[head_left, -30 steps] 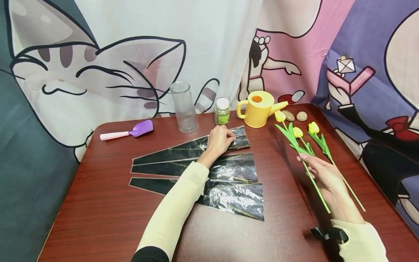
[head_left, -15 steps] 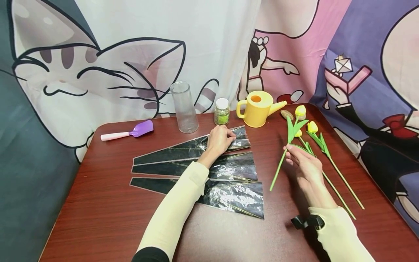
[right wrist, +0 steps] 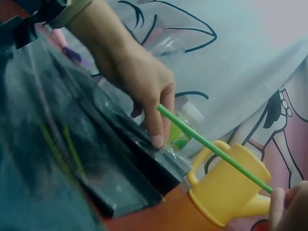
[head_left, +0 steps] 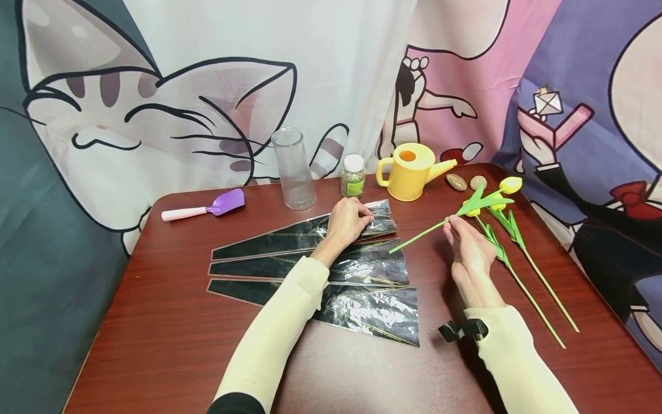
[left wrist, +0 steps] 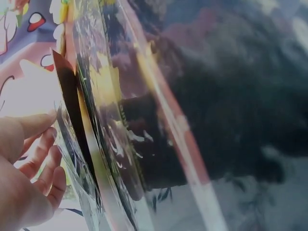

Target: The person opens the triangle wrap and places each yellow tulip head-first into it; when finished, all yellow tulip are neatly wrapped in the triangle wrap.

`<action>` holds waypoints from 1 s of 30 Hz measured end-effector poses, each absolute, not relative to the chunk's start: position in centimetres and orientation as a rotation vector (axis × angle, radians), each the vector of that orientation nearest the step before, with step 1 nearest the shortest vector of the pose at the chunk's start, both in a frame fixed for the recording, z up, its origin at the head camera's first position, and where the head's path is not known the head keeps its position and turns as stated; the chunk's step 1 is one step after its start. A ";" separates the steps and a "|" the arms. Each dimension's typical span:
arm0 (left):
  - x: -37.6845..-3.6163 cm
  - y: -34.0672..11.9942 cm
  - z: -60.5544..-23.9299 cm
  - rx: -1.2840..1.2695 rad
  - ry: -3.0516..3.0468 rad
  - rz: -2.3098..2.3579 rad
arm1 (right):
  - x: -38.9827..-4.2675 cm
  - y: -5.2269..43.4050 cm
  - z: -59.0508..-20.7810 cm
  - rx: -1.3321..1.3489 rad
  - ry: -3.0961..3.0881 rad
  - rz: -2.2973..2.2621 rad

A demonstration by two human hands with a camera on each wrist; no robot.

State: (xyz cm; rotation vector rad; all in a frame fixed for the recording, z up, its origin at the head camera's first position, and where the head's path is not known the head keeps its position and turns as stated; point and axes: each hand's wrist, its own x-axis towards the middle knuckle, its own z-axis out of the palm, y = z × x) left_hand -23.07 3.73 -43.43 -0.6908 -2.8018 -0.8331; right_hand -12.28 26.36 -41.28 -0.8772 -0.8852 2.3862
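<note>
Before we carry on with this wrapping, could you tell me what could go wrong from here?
The right hand pinches the tulip far up its stem, so it may swivel or slip. The stem's free end could snag the top sleeve that the left hand presses. Swinging it might also knock the watering can.

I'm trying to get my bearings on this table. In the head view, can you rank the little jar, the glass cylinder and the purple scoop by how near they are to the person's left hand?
From the left hand, which rests on the top plastic sleeve:
1. Little jar, just behind the hand.
2. Glass cylinder, behind and to its left.
3. Purple scoop, far left near the table's back corner.
</note>
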 end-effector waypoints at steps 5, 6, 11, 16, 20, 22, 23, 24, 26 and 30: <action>-23.1 3.4 -43.1 -0.689 -2.803 -0.849 | -13.7 25.9 -41.1 -0.853 -0.795 2.338; -23.1 3.3 -43.1 -0.696 -2.801 -0.851 | -13.9 25.9 -41.1 -0.845 -0.778 2.331; -23.2 3.1 -42.9 -0.716 -2.797 -0.856 | -14.7 26.0 -41.3 -0.816 -0.723 2.285; -23.2 2.9 -43.0 -0.708 -2.806 -0.865 | -15.4 26.8 -41.4 -0.854 -0.618 2.259; -23.4 2.8 -43.1 -0.694 -2.801 -0.879 | -15.8 27.4 -41.5 -0.892 -0.565 2.232; -23.5 2.8 -43.2 -0.690 -2.789 -0.882 | -16.1 27.6 -41.6 -0.897 -0.553 2.224; -23.5 2.8 -43.1 -0.692 -2.784 -0.883 | -16.3 27.6 -41.7 -0.904 -0.561 2.218; -23.5 2.9 -43.1 -0.695 -2.778 -0.881 | -16.3 27.7 -41.8 -0.908 -0.565 2.216; -23.5 3.0 -43.1 -0.700 -2.769 -0.880 | -16.5 27.5 -42.1 -0.907 -0.588 2.210; -23.3 3.1 -43.0 -0.719 -2.761 -0.891 | -16.5 26.8 -42.9 -0.891 -0.645 2.213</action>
